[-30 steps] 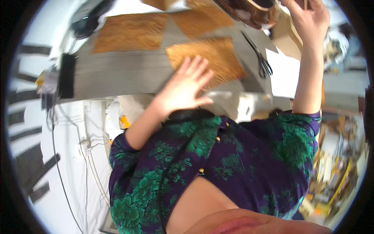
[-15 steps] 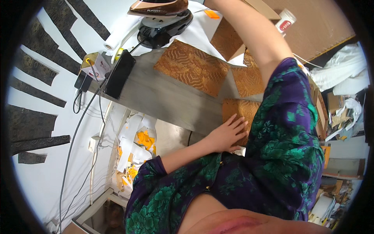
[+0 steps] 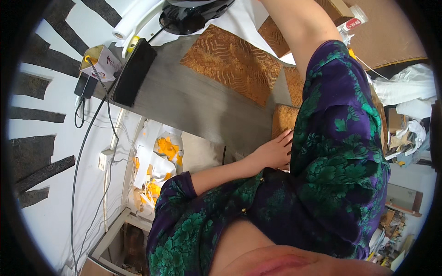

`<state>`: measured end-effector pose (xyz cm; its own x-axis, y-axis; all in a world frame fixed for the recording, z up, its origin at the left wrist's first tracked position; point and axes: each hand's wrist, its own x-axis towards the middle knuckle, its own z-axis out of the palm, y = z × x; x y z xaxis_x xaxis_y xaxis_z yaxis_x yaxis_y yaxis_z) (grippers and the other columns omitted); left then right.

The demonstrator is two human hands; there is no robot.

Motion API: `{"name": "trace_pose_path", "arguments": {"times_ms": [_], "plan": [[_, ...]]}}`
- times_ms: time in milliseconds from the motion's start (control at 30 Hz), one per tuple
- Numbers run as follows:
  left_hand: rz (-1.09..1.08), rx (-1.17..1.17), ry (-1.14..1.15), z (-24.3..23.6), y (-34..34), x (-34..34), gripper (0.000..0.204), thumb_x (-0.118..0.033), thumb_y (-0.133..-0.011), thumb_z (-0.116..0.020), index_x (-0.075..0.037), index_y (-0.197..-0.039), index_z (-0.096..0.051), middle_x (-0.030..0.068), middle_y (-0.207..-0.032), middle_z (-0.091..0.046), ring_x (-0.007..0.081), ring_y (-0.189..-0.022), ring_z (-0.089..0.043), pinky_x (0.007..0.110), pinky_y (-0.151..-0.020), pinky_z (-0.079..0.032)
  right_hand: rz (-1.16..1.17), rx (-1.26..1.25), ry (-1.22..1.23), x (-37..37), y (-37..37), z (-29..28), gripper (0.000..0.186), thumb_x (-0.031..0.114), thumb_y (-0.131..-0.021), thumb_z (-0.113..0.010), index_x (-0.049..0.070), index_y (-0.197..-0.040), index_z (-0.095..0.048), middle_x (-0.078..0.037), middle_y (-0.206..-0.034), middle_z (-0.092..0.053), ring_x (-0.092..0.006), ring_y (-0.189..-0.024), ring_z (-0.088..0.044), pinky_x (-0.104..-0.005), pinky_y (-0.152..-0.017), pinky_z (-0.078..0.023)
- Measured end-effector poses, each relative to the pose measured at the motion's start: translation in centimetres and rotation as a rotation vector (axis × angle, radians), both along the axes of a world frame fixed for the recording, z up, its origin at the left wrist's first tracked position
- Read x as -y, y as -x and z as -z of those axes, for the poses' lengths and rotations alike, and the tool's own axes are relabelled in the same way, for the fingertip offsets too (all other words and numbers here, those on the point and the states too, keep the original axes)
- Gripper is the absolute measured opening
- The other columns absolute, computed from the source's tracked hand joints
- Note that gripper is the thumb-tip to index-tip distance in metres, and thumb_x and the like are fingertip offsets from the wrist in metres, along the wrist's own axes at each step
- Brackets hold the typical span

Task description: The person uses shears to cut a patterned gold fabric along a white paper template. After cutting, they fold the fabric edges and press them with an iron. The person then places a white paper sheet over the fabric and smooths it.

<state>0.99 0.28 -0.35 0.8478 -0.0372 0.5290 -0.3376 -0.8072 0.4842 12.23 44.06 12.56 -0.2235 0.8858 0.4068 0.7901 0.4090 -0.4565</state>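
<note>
My left hand (image 3: pixel 275 152) lies flat near the table's front edge, its fingers stretched over a brown-gold patterned fabric piece (image 3: pixel 283 118). My right sleeve hides the fingertips and part of that piece. Stretched far across the table, my right forearm leaves the picture at the top, so my right hand is out of sight. Left of that arm lies a larger piece of wavy-patterned brown fabric (image 3: pixel 232 62). Smaller pieces of the same brown material (image 3: pixel 275 36) show beside and under my arm. A black steam iron's stand (image 3: pixel 193 17) rests on white cloth at the far side.
A black oblong case (image 3: pixel 136 73) and a pink-white box (image 3: pixel 102 64) stand on the grey table's (image 3: pixel 207 103) left end. Dangling cables (image 3: pixel 79 184) run down there. Below sits a bin of white and orange scraps (image 3: pixel 159 161). A clear jar (image 3: pixel 353 20) stands far right.
The view has shifted, so the table things sit higher and the iron's upper part is cut off. My left hand stays on the fabric, now more covered by my right sleeve.
</note>
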Motion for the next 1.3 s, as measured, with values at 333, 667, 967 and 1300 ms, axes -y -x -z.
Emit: {"name": "trace_pose_path", "arguments": {"times_ms": [333, 667, 967, 1300], "plan": [[-0.038, 0.007, -0.026, -2.1, 0.6, 0.1, 0.066, -0.055, -0.081, -0.057, -0.003, -0.122, -0.057, 0.0194, -0.133, -0.047, 0.0409, -0.133, -0.030, 0.053, -0.113, -0.017, 0.048, 0.309, -0.167, -5.2, -0.7, -8.9, 0.032, 0.003, -0.063, -0.073, 0.004, -0.094, -0.065, -0.019, -0.088, -0.067, -0.0340, -0.085, -0.065, -0.0400, -0.075, -0.051], [-0.032, -0.066, -0.021, -4.6, 1.3, -1.2, 0.040, -0.021, -0.080, -0.066, -0.001, -0.114, -0.060, 0.0184, -0.131, -0.050, 0.0367, -0.130, -0.039, 0.051, -0.112, -0.025, 0.397, 0.537, -0.059, 12.5, -17.3, -1.5, 0.052, 0.011, -0.066, -0.074, 0.006, -0.113, -0.054, -0.024, -0.105, -0.061, -0.0415, -0.098, -0.058, -0.0448, -0.083, -0.049], [-0.183, -0.043, 0.114, -4.3, 0.3, -2.7, 0.024, -0.015, -0.086, -0.064, 0.002, -0.103, -0.067, 0.0158, -0.113, -0.064, 0.0306, -0.115, -0.057, 0.047, -0.107, -0.035, 1.104, -0.514, -0.017, 57.5, -9.4, 1.2, 0.034, 0.028, -0.100, -0.047, 0.000, -0.094, -0.065, -0.001, -0.083, -0.064, -0.0064, -0.071, -0.052, -0.0221, -0.070, -0.045], [-0.528, 0.147, 0.957, -1.7, 6.9, -7.9, 0.024, -0.010, -0.097, -0.049, 0.002, -0.113, -0.061, 0.0058, -0.107, -0.064, 0.0098, -0.093, -0.057, 0.022, -0.083, -0.044, 0.202, 0.013, 0.014, 51.4, 5.1, 9.7, 0.028, 0.017, -0.071, -0.071, 0.007, -0.096, -0.061, -0.004, -0.097, -0.055, -0.0223, -0.091, -0.056, -0.0328, -0.075, -0.051]]}}
